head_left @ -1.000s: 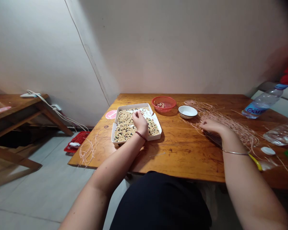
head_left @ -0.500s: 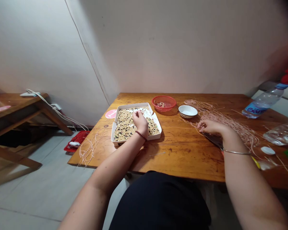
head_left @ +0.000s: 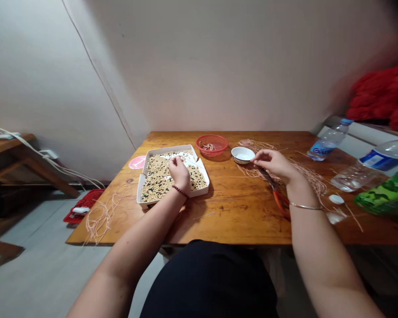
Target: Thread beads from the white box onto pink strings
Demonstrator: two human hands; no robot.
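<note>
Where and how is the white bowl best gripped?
Probably by the near rim of the bowl, coming down from above on the person's side, thumb outside and fingers inside. It sits upright with a wide, open mouth, and the red basket crowds its left while cords lie behind and to its right.

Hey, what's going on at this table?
Someone's left hand is over a white tray of small beads. The right hand is by a white bowl and orange-handled scissors, near pink cords. Whether either hand pinches something is too small to tell.
</note>
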